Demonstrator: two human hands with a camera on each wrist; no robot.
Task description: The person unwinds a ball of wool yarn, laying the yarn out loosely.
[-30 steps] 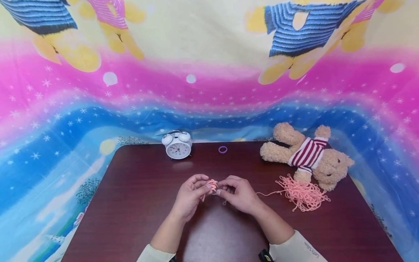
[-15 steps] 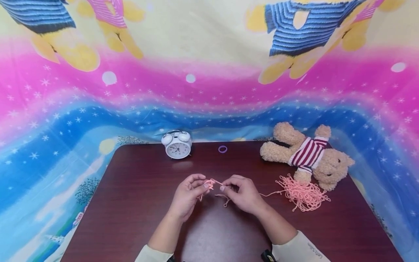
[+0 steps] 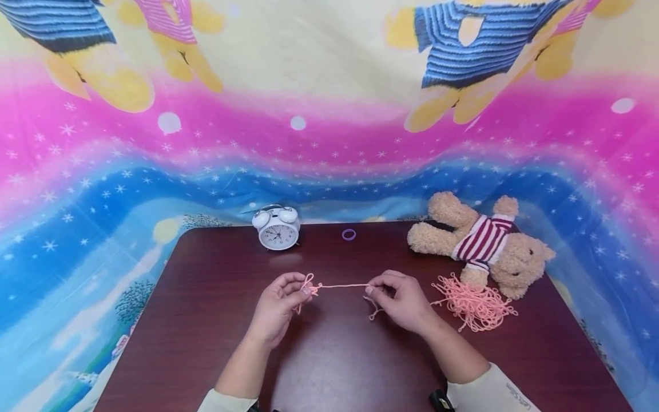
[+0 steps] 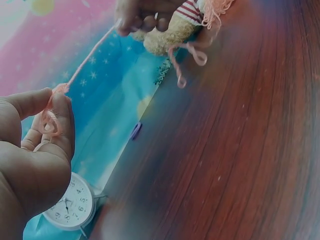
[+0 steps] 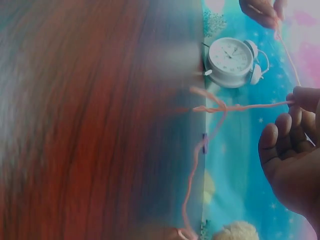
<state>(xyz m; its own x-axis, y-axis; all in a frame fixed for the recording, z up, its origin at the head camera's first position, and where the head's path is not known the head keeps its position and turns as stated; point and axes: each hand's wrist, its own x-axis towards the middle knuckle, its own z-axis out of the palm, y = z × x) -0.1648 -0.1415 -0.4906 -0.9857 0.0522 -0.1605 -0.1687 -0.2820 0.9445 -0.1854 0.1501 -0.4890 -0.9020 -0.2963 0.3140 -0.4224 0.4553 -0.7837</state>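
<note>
Between thumb and fingers my left hand (image 3: 277, 306) pinches a small looped bunch of pink yarn (image 3: 310, 284). A single strand (image 3: 344, 285) runs taut from it to my right hand (image 3: 404, 300), which pinches it at the fingertips. Below the right fingertips hangs a loose looped length of yarn (image 4: 181, 65). In the right wrist view, this hanging yarn (image 5: 192, 165) trails down toward the frame's lower edge. A tangled heap of pink yarn (image 3: 473, 303) lies on the table to the right of the right hand. Both hands are held above the table.
On the dark wood table (image 3: 206, 332), a white twin-bell alarm clock (image 3: 278, 228) stands at the back. Right of it lies a purple ring (image 3: 349, 234). A teddy bear (image 3: 484, 243) in a striped shirt lies at the back right, one paw on the heap. A printed cloth (image 3: 329, 143) hangs behind.
My hands have moved apart, left hand leftward and right hand rightward. The strand between them has been drawn out longer and straight. Loops now stand out above the left fingers.
</note>
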